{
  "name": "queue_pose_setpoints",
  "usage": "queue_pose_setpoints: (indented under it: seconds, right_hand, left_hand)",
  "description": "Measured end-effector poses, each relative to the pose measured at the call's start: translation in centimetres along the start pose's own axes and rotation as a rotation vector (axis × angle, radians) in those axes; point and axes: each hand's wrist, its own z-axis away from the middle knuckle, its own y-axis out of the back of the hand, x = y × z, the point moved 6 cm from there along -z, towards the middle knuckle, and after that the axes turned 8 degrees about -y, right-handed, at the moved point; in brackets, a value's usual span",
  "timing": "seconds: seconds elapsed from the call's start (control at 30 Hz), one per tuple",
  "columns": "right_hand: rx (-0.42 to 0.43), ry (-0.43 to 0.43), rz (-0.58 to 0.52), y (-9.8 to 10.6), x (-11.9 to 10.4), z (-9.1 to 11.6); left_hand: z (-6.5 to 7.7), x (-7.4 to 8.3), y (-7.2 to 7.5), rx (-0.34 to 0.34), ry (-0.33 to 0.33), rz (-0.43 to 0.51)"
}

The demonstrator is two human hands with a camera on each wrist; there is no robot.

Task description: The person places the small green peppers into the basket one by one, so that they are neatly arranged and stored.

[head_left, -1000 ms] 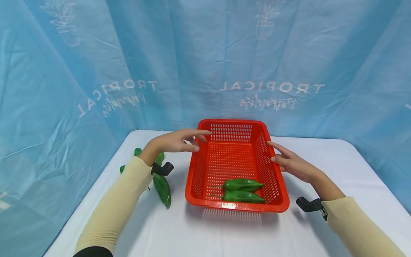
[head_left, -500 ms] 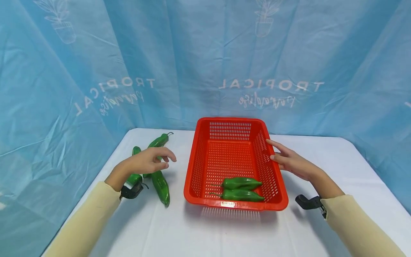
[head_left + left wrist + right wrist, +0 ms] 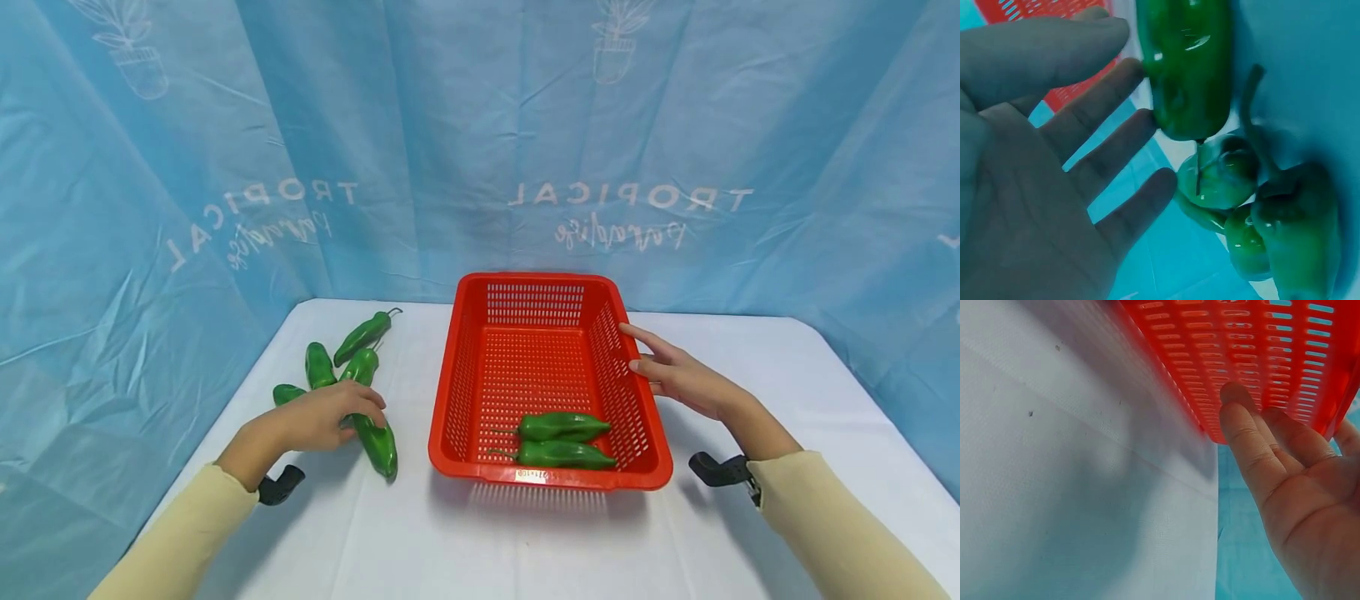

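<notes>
Green and glossy, the nearest pepper (image 3: 382, 457) lies on the bench (image 3: 525, 550) left of the red basket (image 3: 600, 481), beneath the left hand (image 3: 322, 418), whose fingers are spread apart at its side; whether they touch it, I cannot tell. It is probably light, firm and a little slippery, so its thick middle seems the safest place to hold; the thin stem may snap. The right hand (image 3: 682, 382) holds the basket's right rim between thumb and fingers. A strip of bench separates pepper and basket, whose raised rim is the edge to mind.
</notes>
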Motion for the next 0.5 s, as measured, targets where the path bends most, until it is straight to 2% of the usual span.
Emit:
queue_pose_setpoints:
  seconds: [0.27,0.4,0.5]
  right_hand:
    - [-0.001,-0.005,-0.011,-0.1,0.2,0.1]
    - [0.001,-0.004,-0.014,0.0,0.2,0.0]
    - [0.002,-0.004,-0.017,0.0,0.1,0.0]
  left_hand:
    - [-0.6,-0.2,-0.9,0.011,-0.006,-0.125]
    - [-0.8,-0.5,-1.1,0.005,0.006,-0.119]
    - [-0.8,-0.8,-1.4,-0.016,0.024,-0.079]
